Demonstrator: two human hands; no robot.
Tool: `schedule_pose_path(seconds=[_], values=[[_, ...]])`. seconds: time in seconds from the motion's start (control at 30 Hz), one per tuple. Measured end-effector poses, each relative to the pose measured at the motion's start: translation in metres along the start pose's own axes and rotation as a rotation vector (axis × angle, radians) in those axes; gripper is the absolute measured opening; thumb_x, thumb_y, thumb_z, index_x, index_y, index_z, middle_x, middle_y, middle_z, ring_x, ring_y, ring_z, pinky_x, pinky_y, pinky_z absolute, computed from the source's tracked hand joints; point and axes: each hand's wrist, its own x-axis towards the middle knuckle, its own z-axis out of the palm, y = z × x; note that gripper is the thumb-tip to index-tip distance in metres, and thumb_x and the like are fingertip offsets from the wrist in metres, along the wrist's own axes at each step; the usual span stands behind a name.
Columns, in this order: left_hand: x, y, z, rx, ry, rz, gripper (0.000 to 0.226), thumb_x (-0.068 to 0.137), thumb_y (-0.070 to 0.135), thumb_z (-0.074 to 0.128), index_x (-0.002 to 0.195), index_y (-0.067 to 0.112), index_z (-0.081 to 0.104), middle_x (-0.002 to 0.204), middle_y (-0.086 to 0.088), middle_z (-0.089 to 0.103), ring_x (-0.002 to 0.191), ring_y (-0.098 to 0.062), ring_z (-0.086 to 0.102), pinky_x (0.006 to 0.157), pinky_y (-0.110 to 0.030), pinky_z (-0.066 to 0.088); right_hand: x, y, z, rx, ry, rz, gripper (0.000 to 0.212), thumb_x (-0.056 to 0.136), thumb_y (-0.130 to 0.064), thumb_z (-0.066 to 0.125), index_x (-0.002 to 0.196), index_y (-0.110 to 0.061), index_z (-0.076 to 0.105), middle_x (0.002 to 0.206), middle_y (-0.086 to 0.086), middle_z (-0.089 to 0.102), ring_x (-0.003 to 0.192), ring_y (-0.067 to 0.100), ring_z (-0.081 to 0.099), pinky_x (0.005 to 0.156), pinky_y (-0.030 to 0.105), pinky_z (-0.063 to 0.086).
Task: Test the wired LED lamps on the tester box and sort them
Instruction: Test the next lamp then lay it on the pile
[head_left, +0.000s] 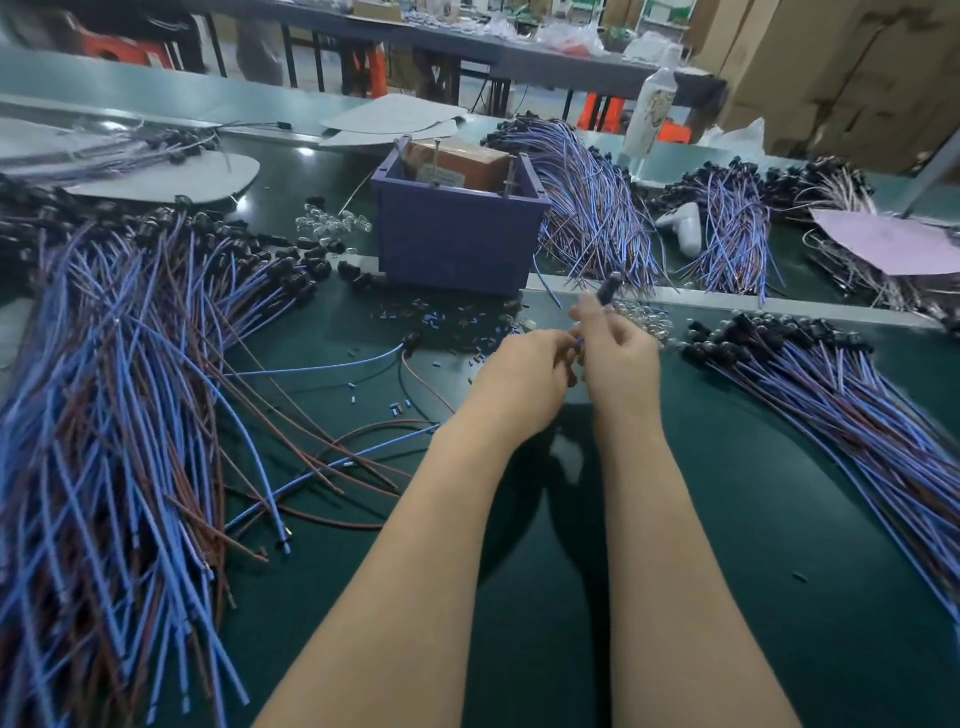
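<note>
My right hand (615, 356) holds a wired LED lamp (608, 290) upright, its black holder sticking up above my fingers. My left hand (524, 374) meets it from the left, with its fingertips pinching the lamp's blue wire near my right palm. Both hands hover over the green mat, in front of the purple tester box (457, 234), which holds a brown block with metal posts. A large pile of blue and brown wired lamps (119, 395) covers the left side. Another sorted pile (852, 405) fans out on the right.
More lamp bundles (592, 202) lie behind and to the right of the box. Loose clear lenses (332, 226) and black holders (311, 260) sit left of it, and small wire scraps (447, 317) litter the mat. A white bottle (652, 109) stands at the back.
</note>
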Motion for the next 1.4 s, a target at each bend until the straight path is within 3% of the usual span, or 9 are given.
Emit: schedule_pose_path(seconds=[0.1,0.23,0.3,0.5,0.63,0.73,1.0,1.23,1.4], values=[[-0.001,-0.001,-0.003,-0.008,0.019,0.025,0.024,0.097,0.016,0.044,0.094,0.007,0.067,0.079,-0.002,0.068,0.080,-0.024,0.057,0.073,-0.031,0.044,0.004,0.003,0.001,-0.064,0.097,-0.086,0.026,0.096,-0.018,0.052,0.085,-0.001,0.068,0.060,-0.002,0.053,0.051,0.005,0.047,0.056,0.023,0.041],[0.001,-0.014,-0.015,-0.052,0.025,0.012,0.020,0.095,0.022,0.053,0.090,0.011,0.068,0.072,0.003,0.066,0.058,-0.005,0.048,0.057,-0.021,0.033,0.011,-0.002,-0.021,0.599,0.444,0.127,0.027,0.099,-0.026,0.047,0.077,-0.016,0.059,0.058,-0.003,0.056,0.041,0.001,0.053,0.046,0.016,0.047],[0.003,-0.019,-0.020,-0.096,0.103,0.003,0.015,0.094,0.020,0.055,0.092,0.013,0.068,0.070,0.007,0.061,0.060,-0.005,0.050,0.062,-0.018,0.039,0.011,-0.001,-0.024,0.792,0.430,0.237,0.027,0.098,-0.031,0.049,0.080,-0.014,0.059,0.061,0.000,0.058,0.045,0.004,0.058,0.049,0.016,0.051],[0.001,-0.011,-0.010,-0.177,0.253,0.026,0.014,0.091,0.016,0.056,0.096,0.016,0.070,0.087,0.003,0.071,0.081,-0.016,0.063,0.081,-0.031,0.051,-0.007,0.001,0.011,0.400,-0.206,0.165,0.021,0.095,-0.014,0.054,0.076,-0.008,0.062,0.068,0.003,0.067,0.062,0.012,0.065,0.062,0.021,0.053],[0.001,-0.019,-0.013,-0.108,0.185,-0.040,0.012,0.092,0.020,0.057,0.090,0.016,0.068,0.083,0.000,0.071,0.083,-0.020,0.064,0.083,-0.034,0.051,-0.002,0.005,0.004,0.206,0.052,0.005,0.027,0.098,-0.022,0.049,0.076,-0.015,0.061,0.065,0.001,0.059,0.056,0.008,0.054,0.057,0.017,0.048],[0.001,-0.027,-0.019,-0.017,0.127,-0.091,0.012,0.092,0.020,0.055,0.082,0.022,0.062,0.084,0.001,0.070,0.076,-0.015,0.056,0.078,-0.027,0.047,0.007,0.003,-0.011,0.479,0.317,0.066,0.028,0.099,-0.024,0.048,0.075,-0.016,0.059,0.050,-0.008,0.058,0.045,0.002,0.052,0.049,0.016,0.047],[0.001,-0.018,-0.012,-0.195,0.259,-0.066,0.011,0.091,0.014,0.058,0.092,0.013,0.069,0.085,-0.001,0.071,0.085,-0.019,0.065,0.085,-0.033,0.051,-0.004,0.004,0.013,0.291,-0.095,0.043,0.017,0.095,-0.011,0.054,0.078,-0.012,0.059,0.069,0.001,0.060,0.059,0.005,0.058,0.057,0.014,0.050],[0.004,-0.035,-0.015,-0.058,0.318,-0.189,0.012,0.090,0.024,0.058,0.092,0.018,0.068,0.091,0.000,0.071,0.089,-0.022,0.062,0.082,-0.030,0.048,0.007,0.006,-0.006,0.467,0.241,0.016,0.022,0.093,-0.008,0.058,0.071,-0.011,0.058,0.049,-0.010,0.059,0.045,0.000,0.055,0.052,0.013,0.049],[0.004,-0.033,-0.017,-0.072,0.348,-0.225,0.013,0.091,0.024,0.058,0.090,0.017,0.070,0.085,0.000,0.071,0.084,-0.018,0.062,0.072,-0.022,0.039,0.006,0.008,-0.006,0.452,0.274,-0.009,0.024,0.092,-0.011,0.059,0.068,-0.010,0.058,0.044,-0.010,0.059,0.045,0.000,0.056,0.052,0.013,0.049]])
